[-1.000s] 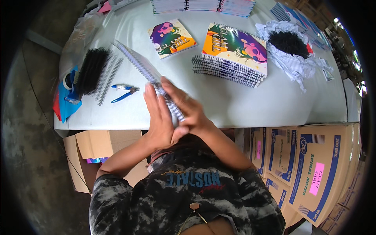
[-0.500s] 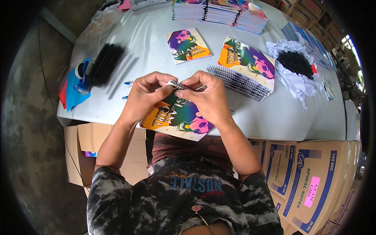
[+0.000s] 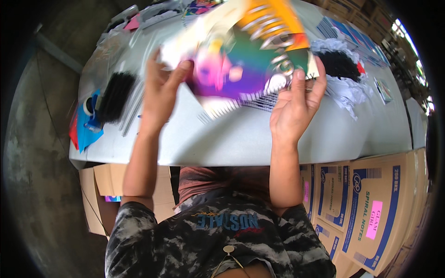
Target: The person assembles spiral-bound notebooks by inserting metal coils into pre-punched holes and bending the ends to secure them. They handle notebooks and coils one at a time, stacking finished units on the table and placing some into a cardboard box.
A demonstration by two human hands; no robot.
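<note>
A colourful spiral notebook (image 3: 250,60), blurred by motion, is raised over the far part of the table. My left hand (image 3: 164,85) grips its left end, thumb on the cover and fingers behind. On the right, my right hand (image 3: 296,99) closes around the other end, near the wire-bound edge, with its thumb on the cover. Below the raised notebook, the coiled edges of other spiral notebooks (image 3: 262,102) show in part. The notebook hides the rest of them and most of the table's far middle.
Black spiral wires (image 3: 118,97) lie in a bundle at the left, beside a blue item with a roll (image 3: 92,113). At the right, a black heap of wires (image 3: 340,66) sits on crumpled paper (image 3: 347,97). Cardboard boxes (image 3: 366,208) stand below the table's right edge.
Both hands have moved up and apart, lifting the notebook from the table's near edge and turning its cover round. My fingers no longer pinch its wire corner together; each hand now grips one end.
</note>
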